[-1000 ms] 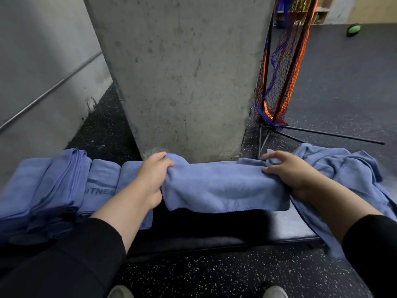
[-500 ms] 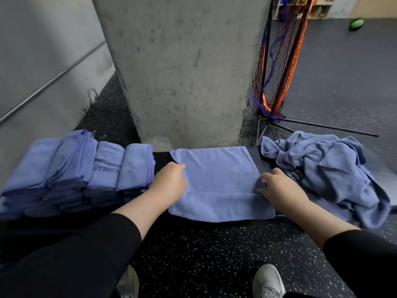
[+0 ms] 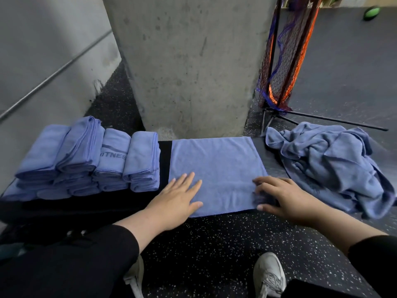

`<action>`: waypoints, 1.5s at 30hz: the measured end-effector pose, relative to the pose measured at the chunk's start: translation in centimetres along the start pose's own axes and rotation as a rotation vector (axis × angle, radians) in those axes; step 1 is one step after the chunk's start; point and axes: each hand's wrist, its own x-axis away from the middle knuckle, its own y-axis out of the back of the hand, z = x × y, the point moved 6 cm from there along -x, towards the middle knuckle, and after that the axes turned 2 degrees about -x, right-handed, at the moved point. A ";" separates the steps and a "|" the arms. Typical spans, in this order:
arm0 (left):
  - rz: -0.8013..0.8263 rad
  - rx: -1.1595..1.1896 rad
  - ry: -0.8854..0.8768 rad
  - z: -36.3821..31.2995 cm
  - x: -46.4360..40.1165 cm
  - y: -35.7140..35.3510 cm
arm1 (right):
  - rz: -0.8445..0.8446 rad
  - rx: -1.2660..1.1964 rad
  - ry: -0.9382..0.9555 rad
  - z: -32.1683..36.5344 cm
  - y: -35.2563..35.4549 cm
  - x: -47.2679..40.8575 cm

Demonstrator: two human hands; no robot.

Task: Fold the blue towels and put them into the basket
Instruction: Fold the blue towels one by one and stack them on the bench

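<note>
A blue towel point(image 3: 217, 171) lies flat on a dark bench point(image 3: 164, 160), in front of a concrete pillar point(image 3: 189, 65). The left hand point(image 3: 176, 198) presses its near left corner with straight, spread fingers. The right hand point(image 3: 279, 198) rests at the near right edge, fingers bent on the cloth; whether it pinches the edge is unclear. Folded towels point(image 3: 90, 160) are stacked just left; a crumpled pile point(image 3: 330, 164) lies right
</note>
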 end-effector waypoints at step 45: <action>-0.305 0.787 0.307 3.8 2.0 9.4 | -0.144 -0.550 -0.448 -0.1 9.5 -0.9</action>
